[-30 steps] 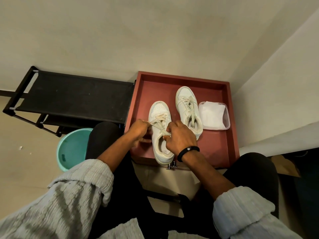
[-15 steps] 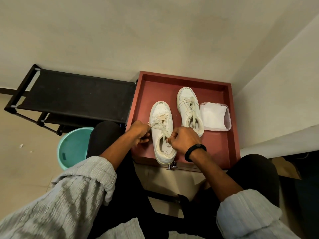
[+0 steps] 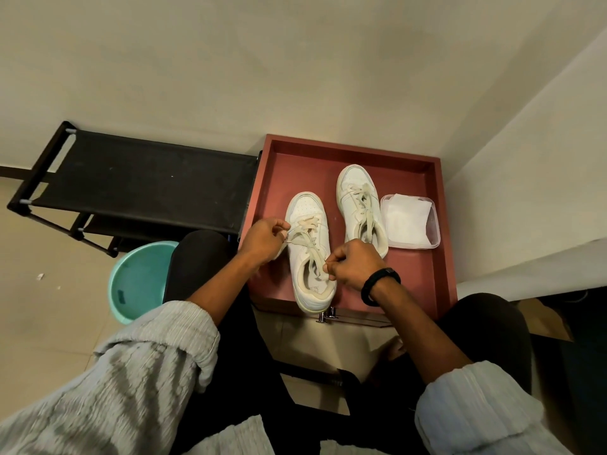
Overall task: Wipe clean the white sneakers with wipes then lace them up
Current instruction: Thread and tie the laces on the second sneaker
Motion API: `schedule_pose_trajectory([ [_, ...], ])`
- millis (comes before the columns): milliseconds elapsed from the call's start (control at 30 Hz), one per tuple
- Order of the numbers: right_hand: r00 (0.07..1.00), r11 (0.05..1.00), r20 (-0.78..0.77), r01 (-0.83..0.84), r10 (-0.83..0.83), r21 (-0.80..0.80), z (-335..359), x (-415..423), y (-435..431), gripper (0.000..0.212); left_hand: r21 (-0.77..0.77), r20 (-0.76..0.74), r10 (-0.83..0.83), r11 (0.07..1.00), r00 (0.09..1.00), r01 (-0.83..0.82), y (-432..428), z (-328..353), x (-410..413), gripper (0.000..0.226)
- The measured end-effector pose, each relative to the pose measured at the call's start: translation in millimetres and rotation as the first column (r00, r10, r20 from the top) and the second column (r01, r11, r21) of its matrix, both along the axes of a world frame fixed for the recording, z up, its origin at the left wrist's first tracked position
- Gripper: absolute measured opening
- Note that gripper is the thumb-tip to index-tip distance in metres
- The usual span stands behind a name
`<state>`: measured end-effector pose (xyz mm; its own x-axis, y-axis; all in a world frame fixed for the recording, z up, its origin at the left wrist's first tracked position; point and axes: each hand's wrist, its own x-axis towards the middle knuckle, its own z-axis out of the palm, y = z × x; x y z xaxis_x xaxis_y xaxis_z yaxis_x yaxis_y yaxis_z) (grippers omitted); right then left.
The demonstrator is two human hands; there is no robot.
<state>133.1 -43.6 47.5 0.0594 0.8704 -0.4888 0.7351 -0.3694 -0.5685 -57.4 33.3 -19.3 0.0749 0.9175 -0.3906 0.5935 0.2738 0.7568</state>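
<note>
Far white sneaker (image 3: pixel 355 183) looks laced; near white sneaker (image 3: pixel 307 208) unfinished: left hand (image 3: pixel 262 241), right hand (image 3: pixel 353 264) each pinch its cream lace (image 3: pixel 306 239)

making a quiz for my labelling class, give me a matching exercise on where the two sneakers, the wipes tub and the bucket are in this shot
Things
1. near sneaker
2. far sneaker
3. clear tub
4. teal bucket

Places or states
a. on the floor, left of the red tray
b. at the tray's right side, holding white wipes
c. its laces pinched by the left hand and the right hand
d. in the tray, untouched, beside the tub

Pairs: 1-c, 2-d, 3-b, 4-a
</note>
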Motion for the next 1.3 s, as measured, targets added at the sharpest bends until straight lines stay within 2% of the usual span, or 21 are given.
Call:
schedule_pose_trajectory([
  [167,1.0,1.0,0.0,-0.008,0.008,0.0,-3,-1,1,0.01,0.036,-0.027,-0.136,0.99,0.99,0.137,0,6,-4,0.022],
  [367,0.998,0.999,0.054,-0.02,0.019,0.028,-3,-4,1,0.027,0.126,-0.129,-0.225,0.962,0.966,0.241,-1,13,-2,0.009],
  [500,0.999,0.999,0.05,-0.012,0.01,0.031,-4,-2,1,0.026,0.325,-0.341,-0.138,0.911,0.93,0.254,1,26,-2,0.005],
  [633,0.999,0.999,0.046,-0.022,0.021,0.029,-5,-2,1,0.023,0.44,-0.464,-0.048,0.854,0.884,0.278,6,31,-11,0.013],
  [767,0.998,0.999,0.056,-0.01,0.008,0.039,-4,-1,1,0.023,0.535,-0.421,0.086,0.828,0.903,0.17,14,35,-28,0.021],
  [867,0.996,0.991,0.076,0.03,-0.041,0.129,0,-3,2,0.018,0.588,-0.367,0.09,0.794,0.926,0.156,13,43,-29,0.022],
  [933,0.991,0.962,-0.002,0.127,-0.131,0.243,2,-5,4,0.007,0.638,-0.349,-0.002,0.732,0.937,0.239,9,51,-20,0.021],
  [1033,0.981,0.917,-0.16,0.161,-0.109,0.365,2,-7,10,0.031,0.698,-0.382,-0.208,0.574,0.9,0.429,0,62,-1,0.021],
  [1100,0.967,0.926,-0.251,0.122,-0.03,0.359,1,-12,12,0.043,0.709,-0.429,-0.286,0.481,0.857,0.516,-5,68,12,0.018],
  [1133,0.948,0.934,-0.317,0.122,-0.01,0.335,0,-15,14,0.042,0.709,-0.441,-0.305,0.458,0.844,0.536,-7,71,16,0.019],
  [1200,0.874,0.943,-0.485,0.187,-0.031,0.275,-3,-19,17,0.027,0.715,-0.433,-0.311,0.453,0.846,0.533,-8,73,21,0.02],
  [1300,0.739,0.935,-0.656,0.325,-0.156,0.144,-4,-15,22,0.004,0.72,-0.36,-0.288,0.518,0.887,0.461,-10,73,19,0.016],
])
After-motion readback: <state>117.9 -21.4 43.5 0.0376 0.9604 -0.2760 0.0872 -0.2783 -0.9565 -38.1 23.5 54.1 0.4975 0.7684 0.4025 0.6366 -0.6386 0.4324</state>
